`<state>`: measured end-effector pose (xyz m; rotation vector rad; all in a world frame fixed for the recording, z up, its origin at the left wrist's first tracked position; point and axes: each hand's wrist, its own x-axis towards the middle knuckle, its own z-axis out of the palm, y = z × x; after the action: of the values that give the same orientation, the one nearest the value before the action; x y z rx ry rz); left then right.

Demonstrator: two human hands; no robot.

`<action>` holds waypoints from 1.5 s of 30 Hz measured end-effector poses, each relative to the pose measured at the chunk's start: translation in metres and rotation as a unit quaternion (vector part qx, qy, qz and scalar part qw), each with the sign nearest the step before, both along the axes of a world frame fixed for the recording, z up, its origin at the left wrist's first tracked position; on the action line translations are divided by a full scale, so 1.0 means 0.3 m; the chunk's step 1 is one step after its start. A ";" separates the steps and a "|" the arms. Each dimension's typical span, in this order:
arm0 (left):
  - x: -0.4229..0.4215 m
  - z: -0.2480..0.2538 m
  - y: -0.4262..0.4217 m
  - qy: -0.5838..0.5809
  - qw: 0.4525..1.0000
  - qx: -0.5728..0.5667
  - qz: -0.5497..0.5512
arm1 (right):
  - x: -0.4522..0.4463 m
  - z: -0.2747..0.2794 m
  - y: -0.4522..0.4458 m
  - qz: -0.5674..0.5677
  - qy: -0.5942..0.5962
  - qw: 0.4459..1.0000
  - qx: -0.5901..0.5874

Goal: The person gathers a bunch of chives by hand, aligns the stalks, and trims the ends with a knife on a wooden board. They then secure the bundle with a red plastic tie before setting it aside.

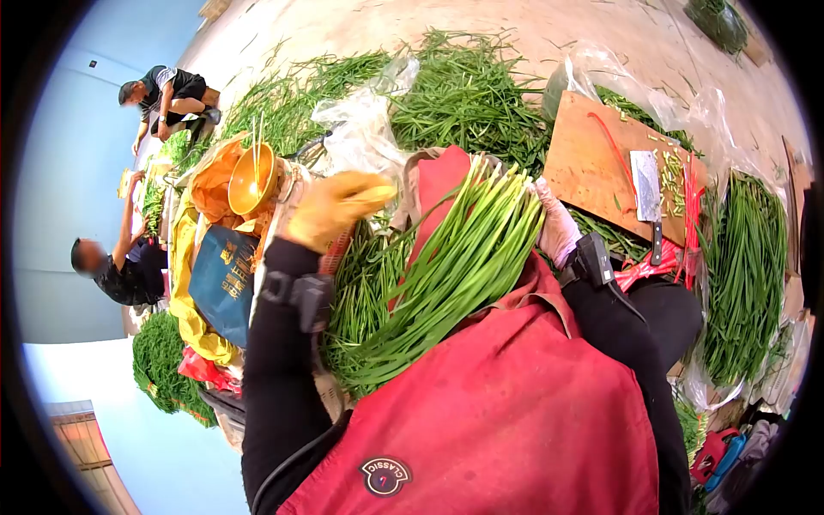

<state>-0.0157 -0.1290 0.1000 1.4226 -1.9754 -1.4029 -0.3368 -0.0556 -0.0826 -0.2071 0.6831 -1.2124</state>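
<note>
A loose bunch of garlic chives (481, 249) lies slanting across my lap, pale stem ends up and to the right, green leaves down to the left. At its right side, my right hand (558, 225) in a pale glove is pressed around the stems; part of the grip is hidden. My left hand (339, 208), in a yellow-orange glove, is raised left of the bunch and apart from it. It is somewhat blurred, its fingers stretched out with nothing visible in them. Under the bunch show my red apron (506, 403) and more loose chives (365, 283).
On the right, a wooden board (592, 163) carries a cleaver (645, 184), cut stem bits and red ties (689, 223). Bagged chives (745, 275) stand beyond. A yellow bowl (252, 180) with chopsticks and a blue bag (225, 283) sit left. Two people (176, 99) crouch far left.
</note>
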 end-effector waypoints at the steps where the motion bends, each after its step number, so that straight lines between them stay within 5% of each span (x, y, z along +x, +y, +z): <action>1: -0.059 -0.045 -0.020 -0.005 0.996 -0.074 -0.056 | 0.010 0.015 -0.009 -0.005 -0.008 1.000 0.007; 4: -0.222 -0.181 -0.014 -0.122 0.928 -0.292 -0.196 | 0.043 0.096 -0.034 -0.002 -0.055 0.998 -0.018; 5: -0.263 -0.240 -0.022 -0.073 0.959 -0.164 -0.218 | 0.048 0.114 -0.041 0.009 -0.061 0.997 -0.041; 6: -0.275 -0.361 0.016 -0.083 0.915 -0.356 -0.172 | 0.047 0.111 -0.052 0.017 -0.071 0.997 -0.036; 10: -0.352 -0.287 0.127 -0.093 0.905 -0.359 -0.210 | 0.030 0.103 -0.068 0.036 -0.086 0.995 -0.033; 11: -0.370 -0.263 0.128 0.008 0.944 -0.238 -0.229 | 0.038 0.153 -0.062 0.036 -0.059 0.996 -0.061; 16: -0.366 -0.248 0.227 0.069 0.960 -0.215 -0.166 | 0.034 0.213 -0.023 0.025 -0.043 0.991 -0.128; 18: -0.383 -0.214 0.245 0.262 0.960 0.036 -0.095 | 0.021 0.243 0.012 0.018 -0.037 0.988 -0.148; 20: -0.388 -0.144 0.249 0.388 0.892 0.230 -0.014 | 0.020 0.269 0.047 0.002 -0.048 0.986 -0.157; 24: -0.394 -0.174 0.132 0.287 0.916 0.233 -0.155 | 0.027 0.337 0.113 -0.007 -0.031 0.983 -0.183; 27: -0.461 -0.086 0.232 0.353 0.883 0.294 -0.093 | 0.026 0.356 0.146 -0.015 -0.023 0.980 -0.199; 33: -0.536 -0.096 0.197 0.320 0.937 0.058 -0.127 | 0.037 0.372 0.213 -0.063 -0.052 0.988 -0.134; 34: -0.546 -0.145 0.189 0.366 0.919 0.129 -0.068 | 0.035 0.368 0.208 -0.064 -0.059 0.987 -0.133; 37: -0.572 -0.190 0.185 0.384 0.915 -0.004 -0.123 | 0.015 0.311 0.211 -0.084 -0.010 0.990 -0.111; 41: -0.580 -0.239 0.184 0.258 0.936 -0.204 -0.127 | 0.007 0.281 0.198 -0.087 0.029 0.990 -0.103; 45: -0.590 -0.239 0.210 0.359 0.933 0.007 0.014 | 0.021 0.346 0.209 -0.076 0.020 0.989 -0.122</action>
<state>-0.1928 -0.0660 0.0283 0.7572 -1.4555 -1.6186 -0.3305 0.0072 0.0212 -0.3896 0.5923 -1.4426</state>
